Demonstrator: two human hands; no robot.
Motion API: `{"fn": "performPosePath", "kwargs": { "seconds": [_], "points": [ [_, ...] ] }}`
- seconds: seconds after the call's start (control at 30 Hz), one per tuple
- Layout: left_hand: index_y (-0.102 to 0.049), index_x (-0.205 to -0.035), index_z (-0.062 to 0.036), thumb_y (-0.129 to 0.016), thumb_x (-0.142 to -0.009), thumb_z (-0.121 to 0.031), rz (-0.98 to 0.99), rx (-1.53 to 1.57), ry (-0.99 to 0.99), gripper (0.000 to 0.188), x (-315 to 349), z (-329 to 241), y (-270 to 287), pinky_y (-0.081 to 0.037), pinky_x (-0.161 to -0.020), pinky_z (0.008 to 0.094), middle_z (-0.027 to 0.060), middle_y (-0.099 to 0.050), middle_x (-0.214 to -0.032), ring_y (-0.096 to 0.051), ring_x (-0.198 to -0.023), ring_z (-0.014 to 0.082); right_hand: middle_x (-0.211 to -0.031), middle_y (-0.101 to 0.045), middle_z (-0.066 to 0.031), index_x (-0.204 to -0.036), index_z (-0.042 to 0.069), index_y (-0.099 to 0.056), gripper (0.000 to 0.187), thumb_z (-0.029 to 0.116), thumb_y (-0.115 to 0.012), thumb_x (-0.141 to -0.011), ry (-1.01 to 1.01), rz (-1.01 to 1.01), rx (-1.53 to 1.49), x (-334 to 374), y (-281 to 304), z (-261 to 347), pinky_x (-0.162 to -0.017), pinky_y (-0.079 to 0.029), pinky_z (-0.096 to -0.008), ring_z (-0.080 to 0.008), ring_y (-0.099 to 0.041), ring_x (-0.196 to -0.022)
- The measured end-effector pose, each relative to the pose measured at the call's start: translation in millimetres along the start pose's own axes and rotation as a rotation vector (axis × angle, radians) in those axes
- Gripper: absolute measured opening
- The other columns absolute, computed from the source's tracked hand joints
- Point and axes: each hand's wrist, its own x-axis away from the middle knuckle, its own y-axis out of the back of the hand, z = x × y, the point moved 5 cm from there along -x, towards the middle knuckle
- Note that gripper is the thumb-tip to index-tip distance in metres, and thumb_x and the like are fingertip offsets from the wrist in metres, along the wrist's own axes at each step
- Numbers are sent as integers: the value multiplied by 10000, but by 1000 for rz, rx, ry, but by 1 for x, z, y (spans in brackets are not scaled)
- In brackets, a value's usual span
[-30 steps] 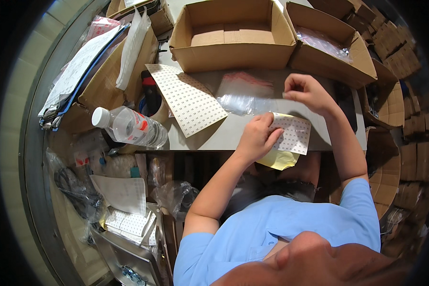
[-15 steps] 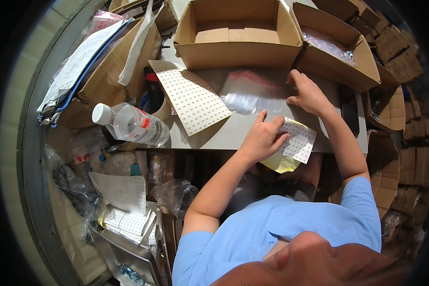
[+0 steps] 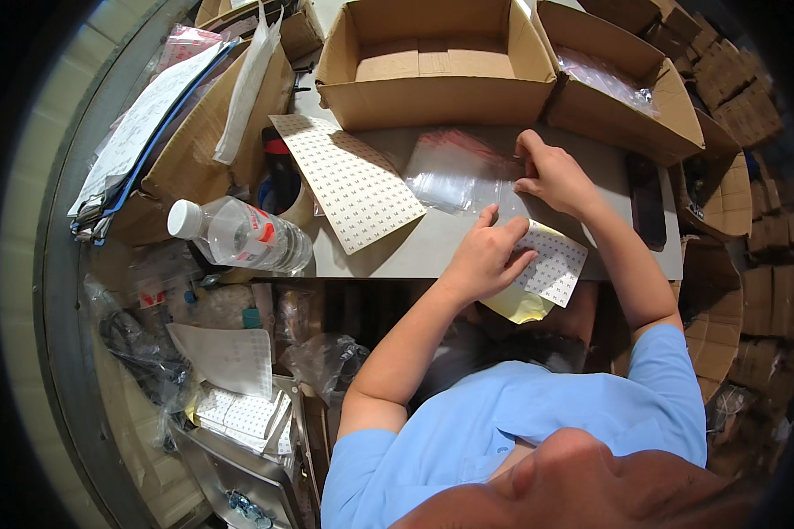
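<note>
I've got on a plain light-blue short-sleeved shirt point(image 3: 573, 410), with a tiny round blue button point(image 3: 504, 450) near the open neckline. Both sleeves point(image 3: 670, 366) stop around the elbow, so forearms, left hand point(image 3: 485, 257) and right hand point(image 3: 556, 179) are bare. Lap's in something dark, kinda blurry.

Clear bottle point(image 3: 254, 236), clipped white papers point(image 3: 139, 130)

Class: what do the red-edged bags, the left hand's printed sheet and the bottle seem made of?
Red-edged bags: glossy plastic film, probably; transparent, with glints. Printed sheet: likely matte paper, thin and without shine. Bottle: apparently smooth, clear plastic; highlights show.
</note>
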Motion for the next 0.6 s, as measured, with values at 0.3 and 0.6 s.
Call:
{"fn": "performPosePath", "kwargs": {
  "seconds": [0.3, 0.6],
  "points": [
    [-467, -939, -34, -647, -835, -146, 14, -44, -87, 236, -2, -3, -3, -371, -1004, 492, 153, -617, -739, -616, -783, 354, -898, -569, -151, -1030, 39, -431, 505, 40, -785, -670, -6, 7, -87, 17, 12, -28, -745, -458, -399, -330, -572, -854],
    [-464, -854, -26, -694, -807, -127, -45, -34, -90, 256, -1, -7, -2, -374, -1007, 475, 178, -557, -720, -539, -788, 422, -1032, -502, -165, -877, 59, -606, 120, 167, -641, -837, 146, 90, 153, 12, -13, -18, -915, -391, -406, -345, -460, -1018]
  ]
}}
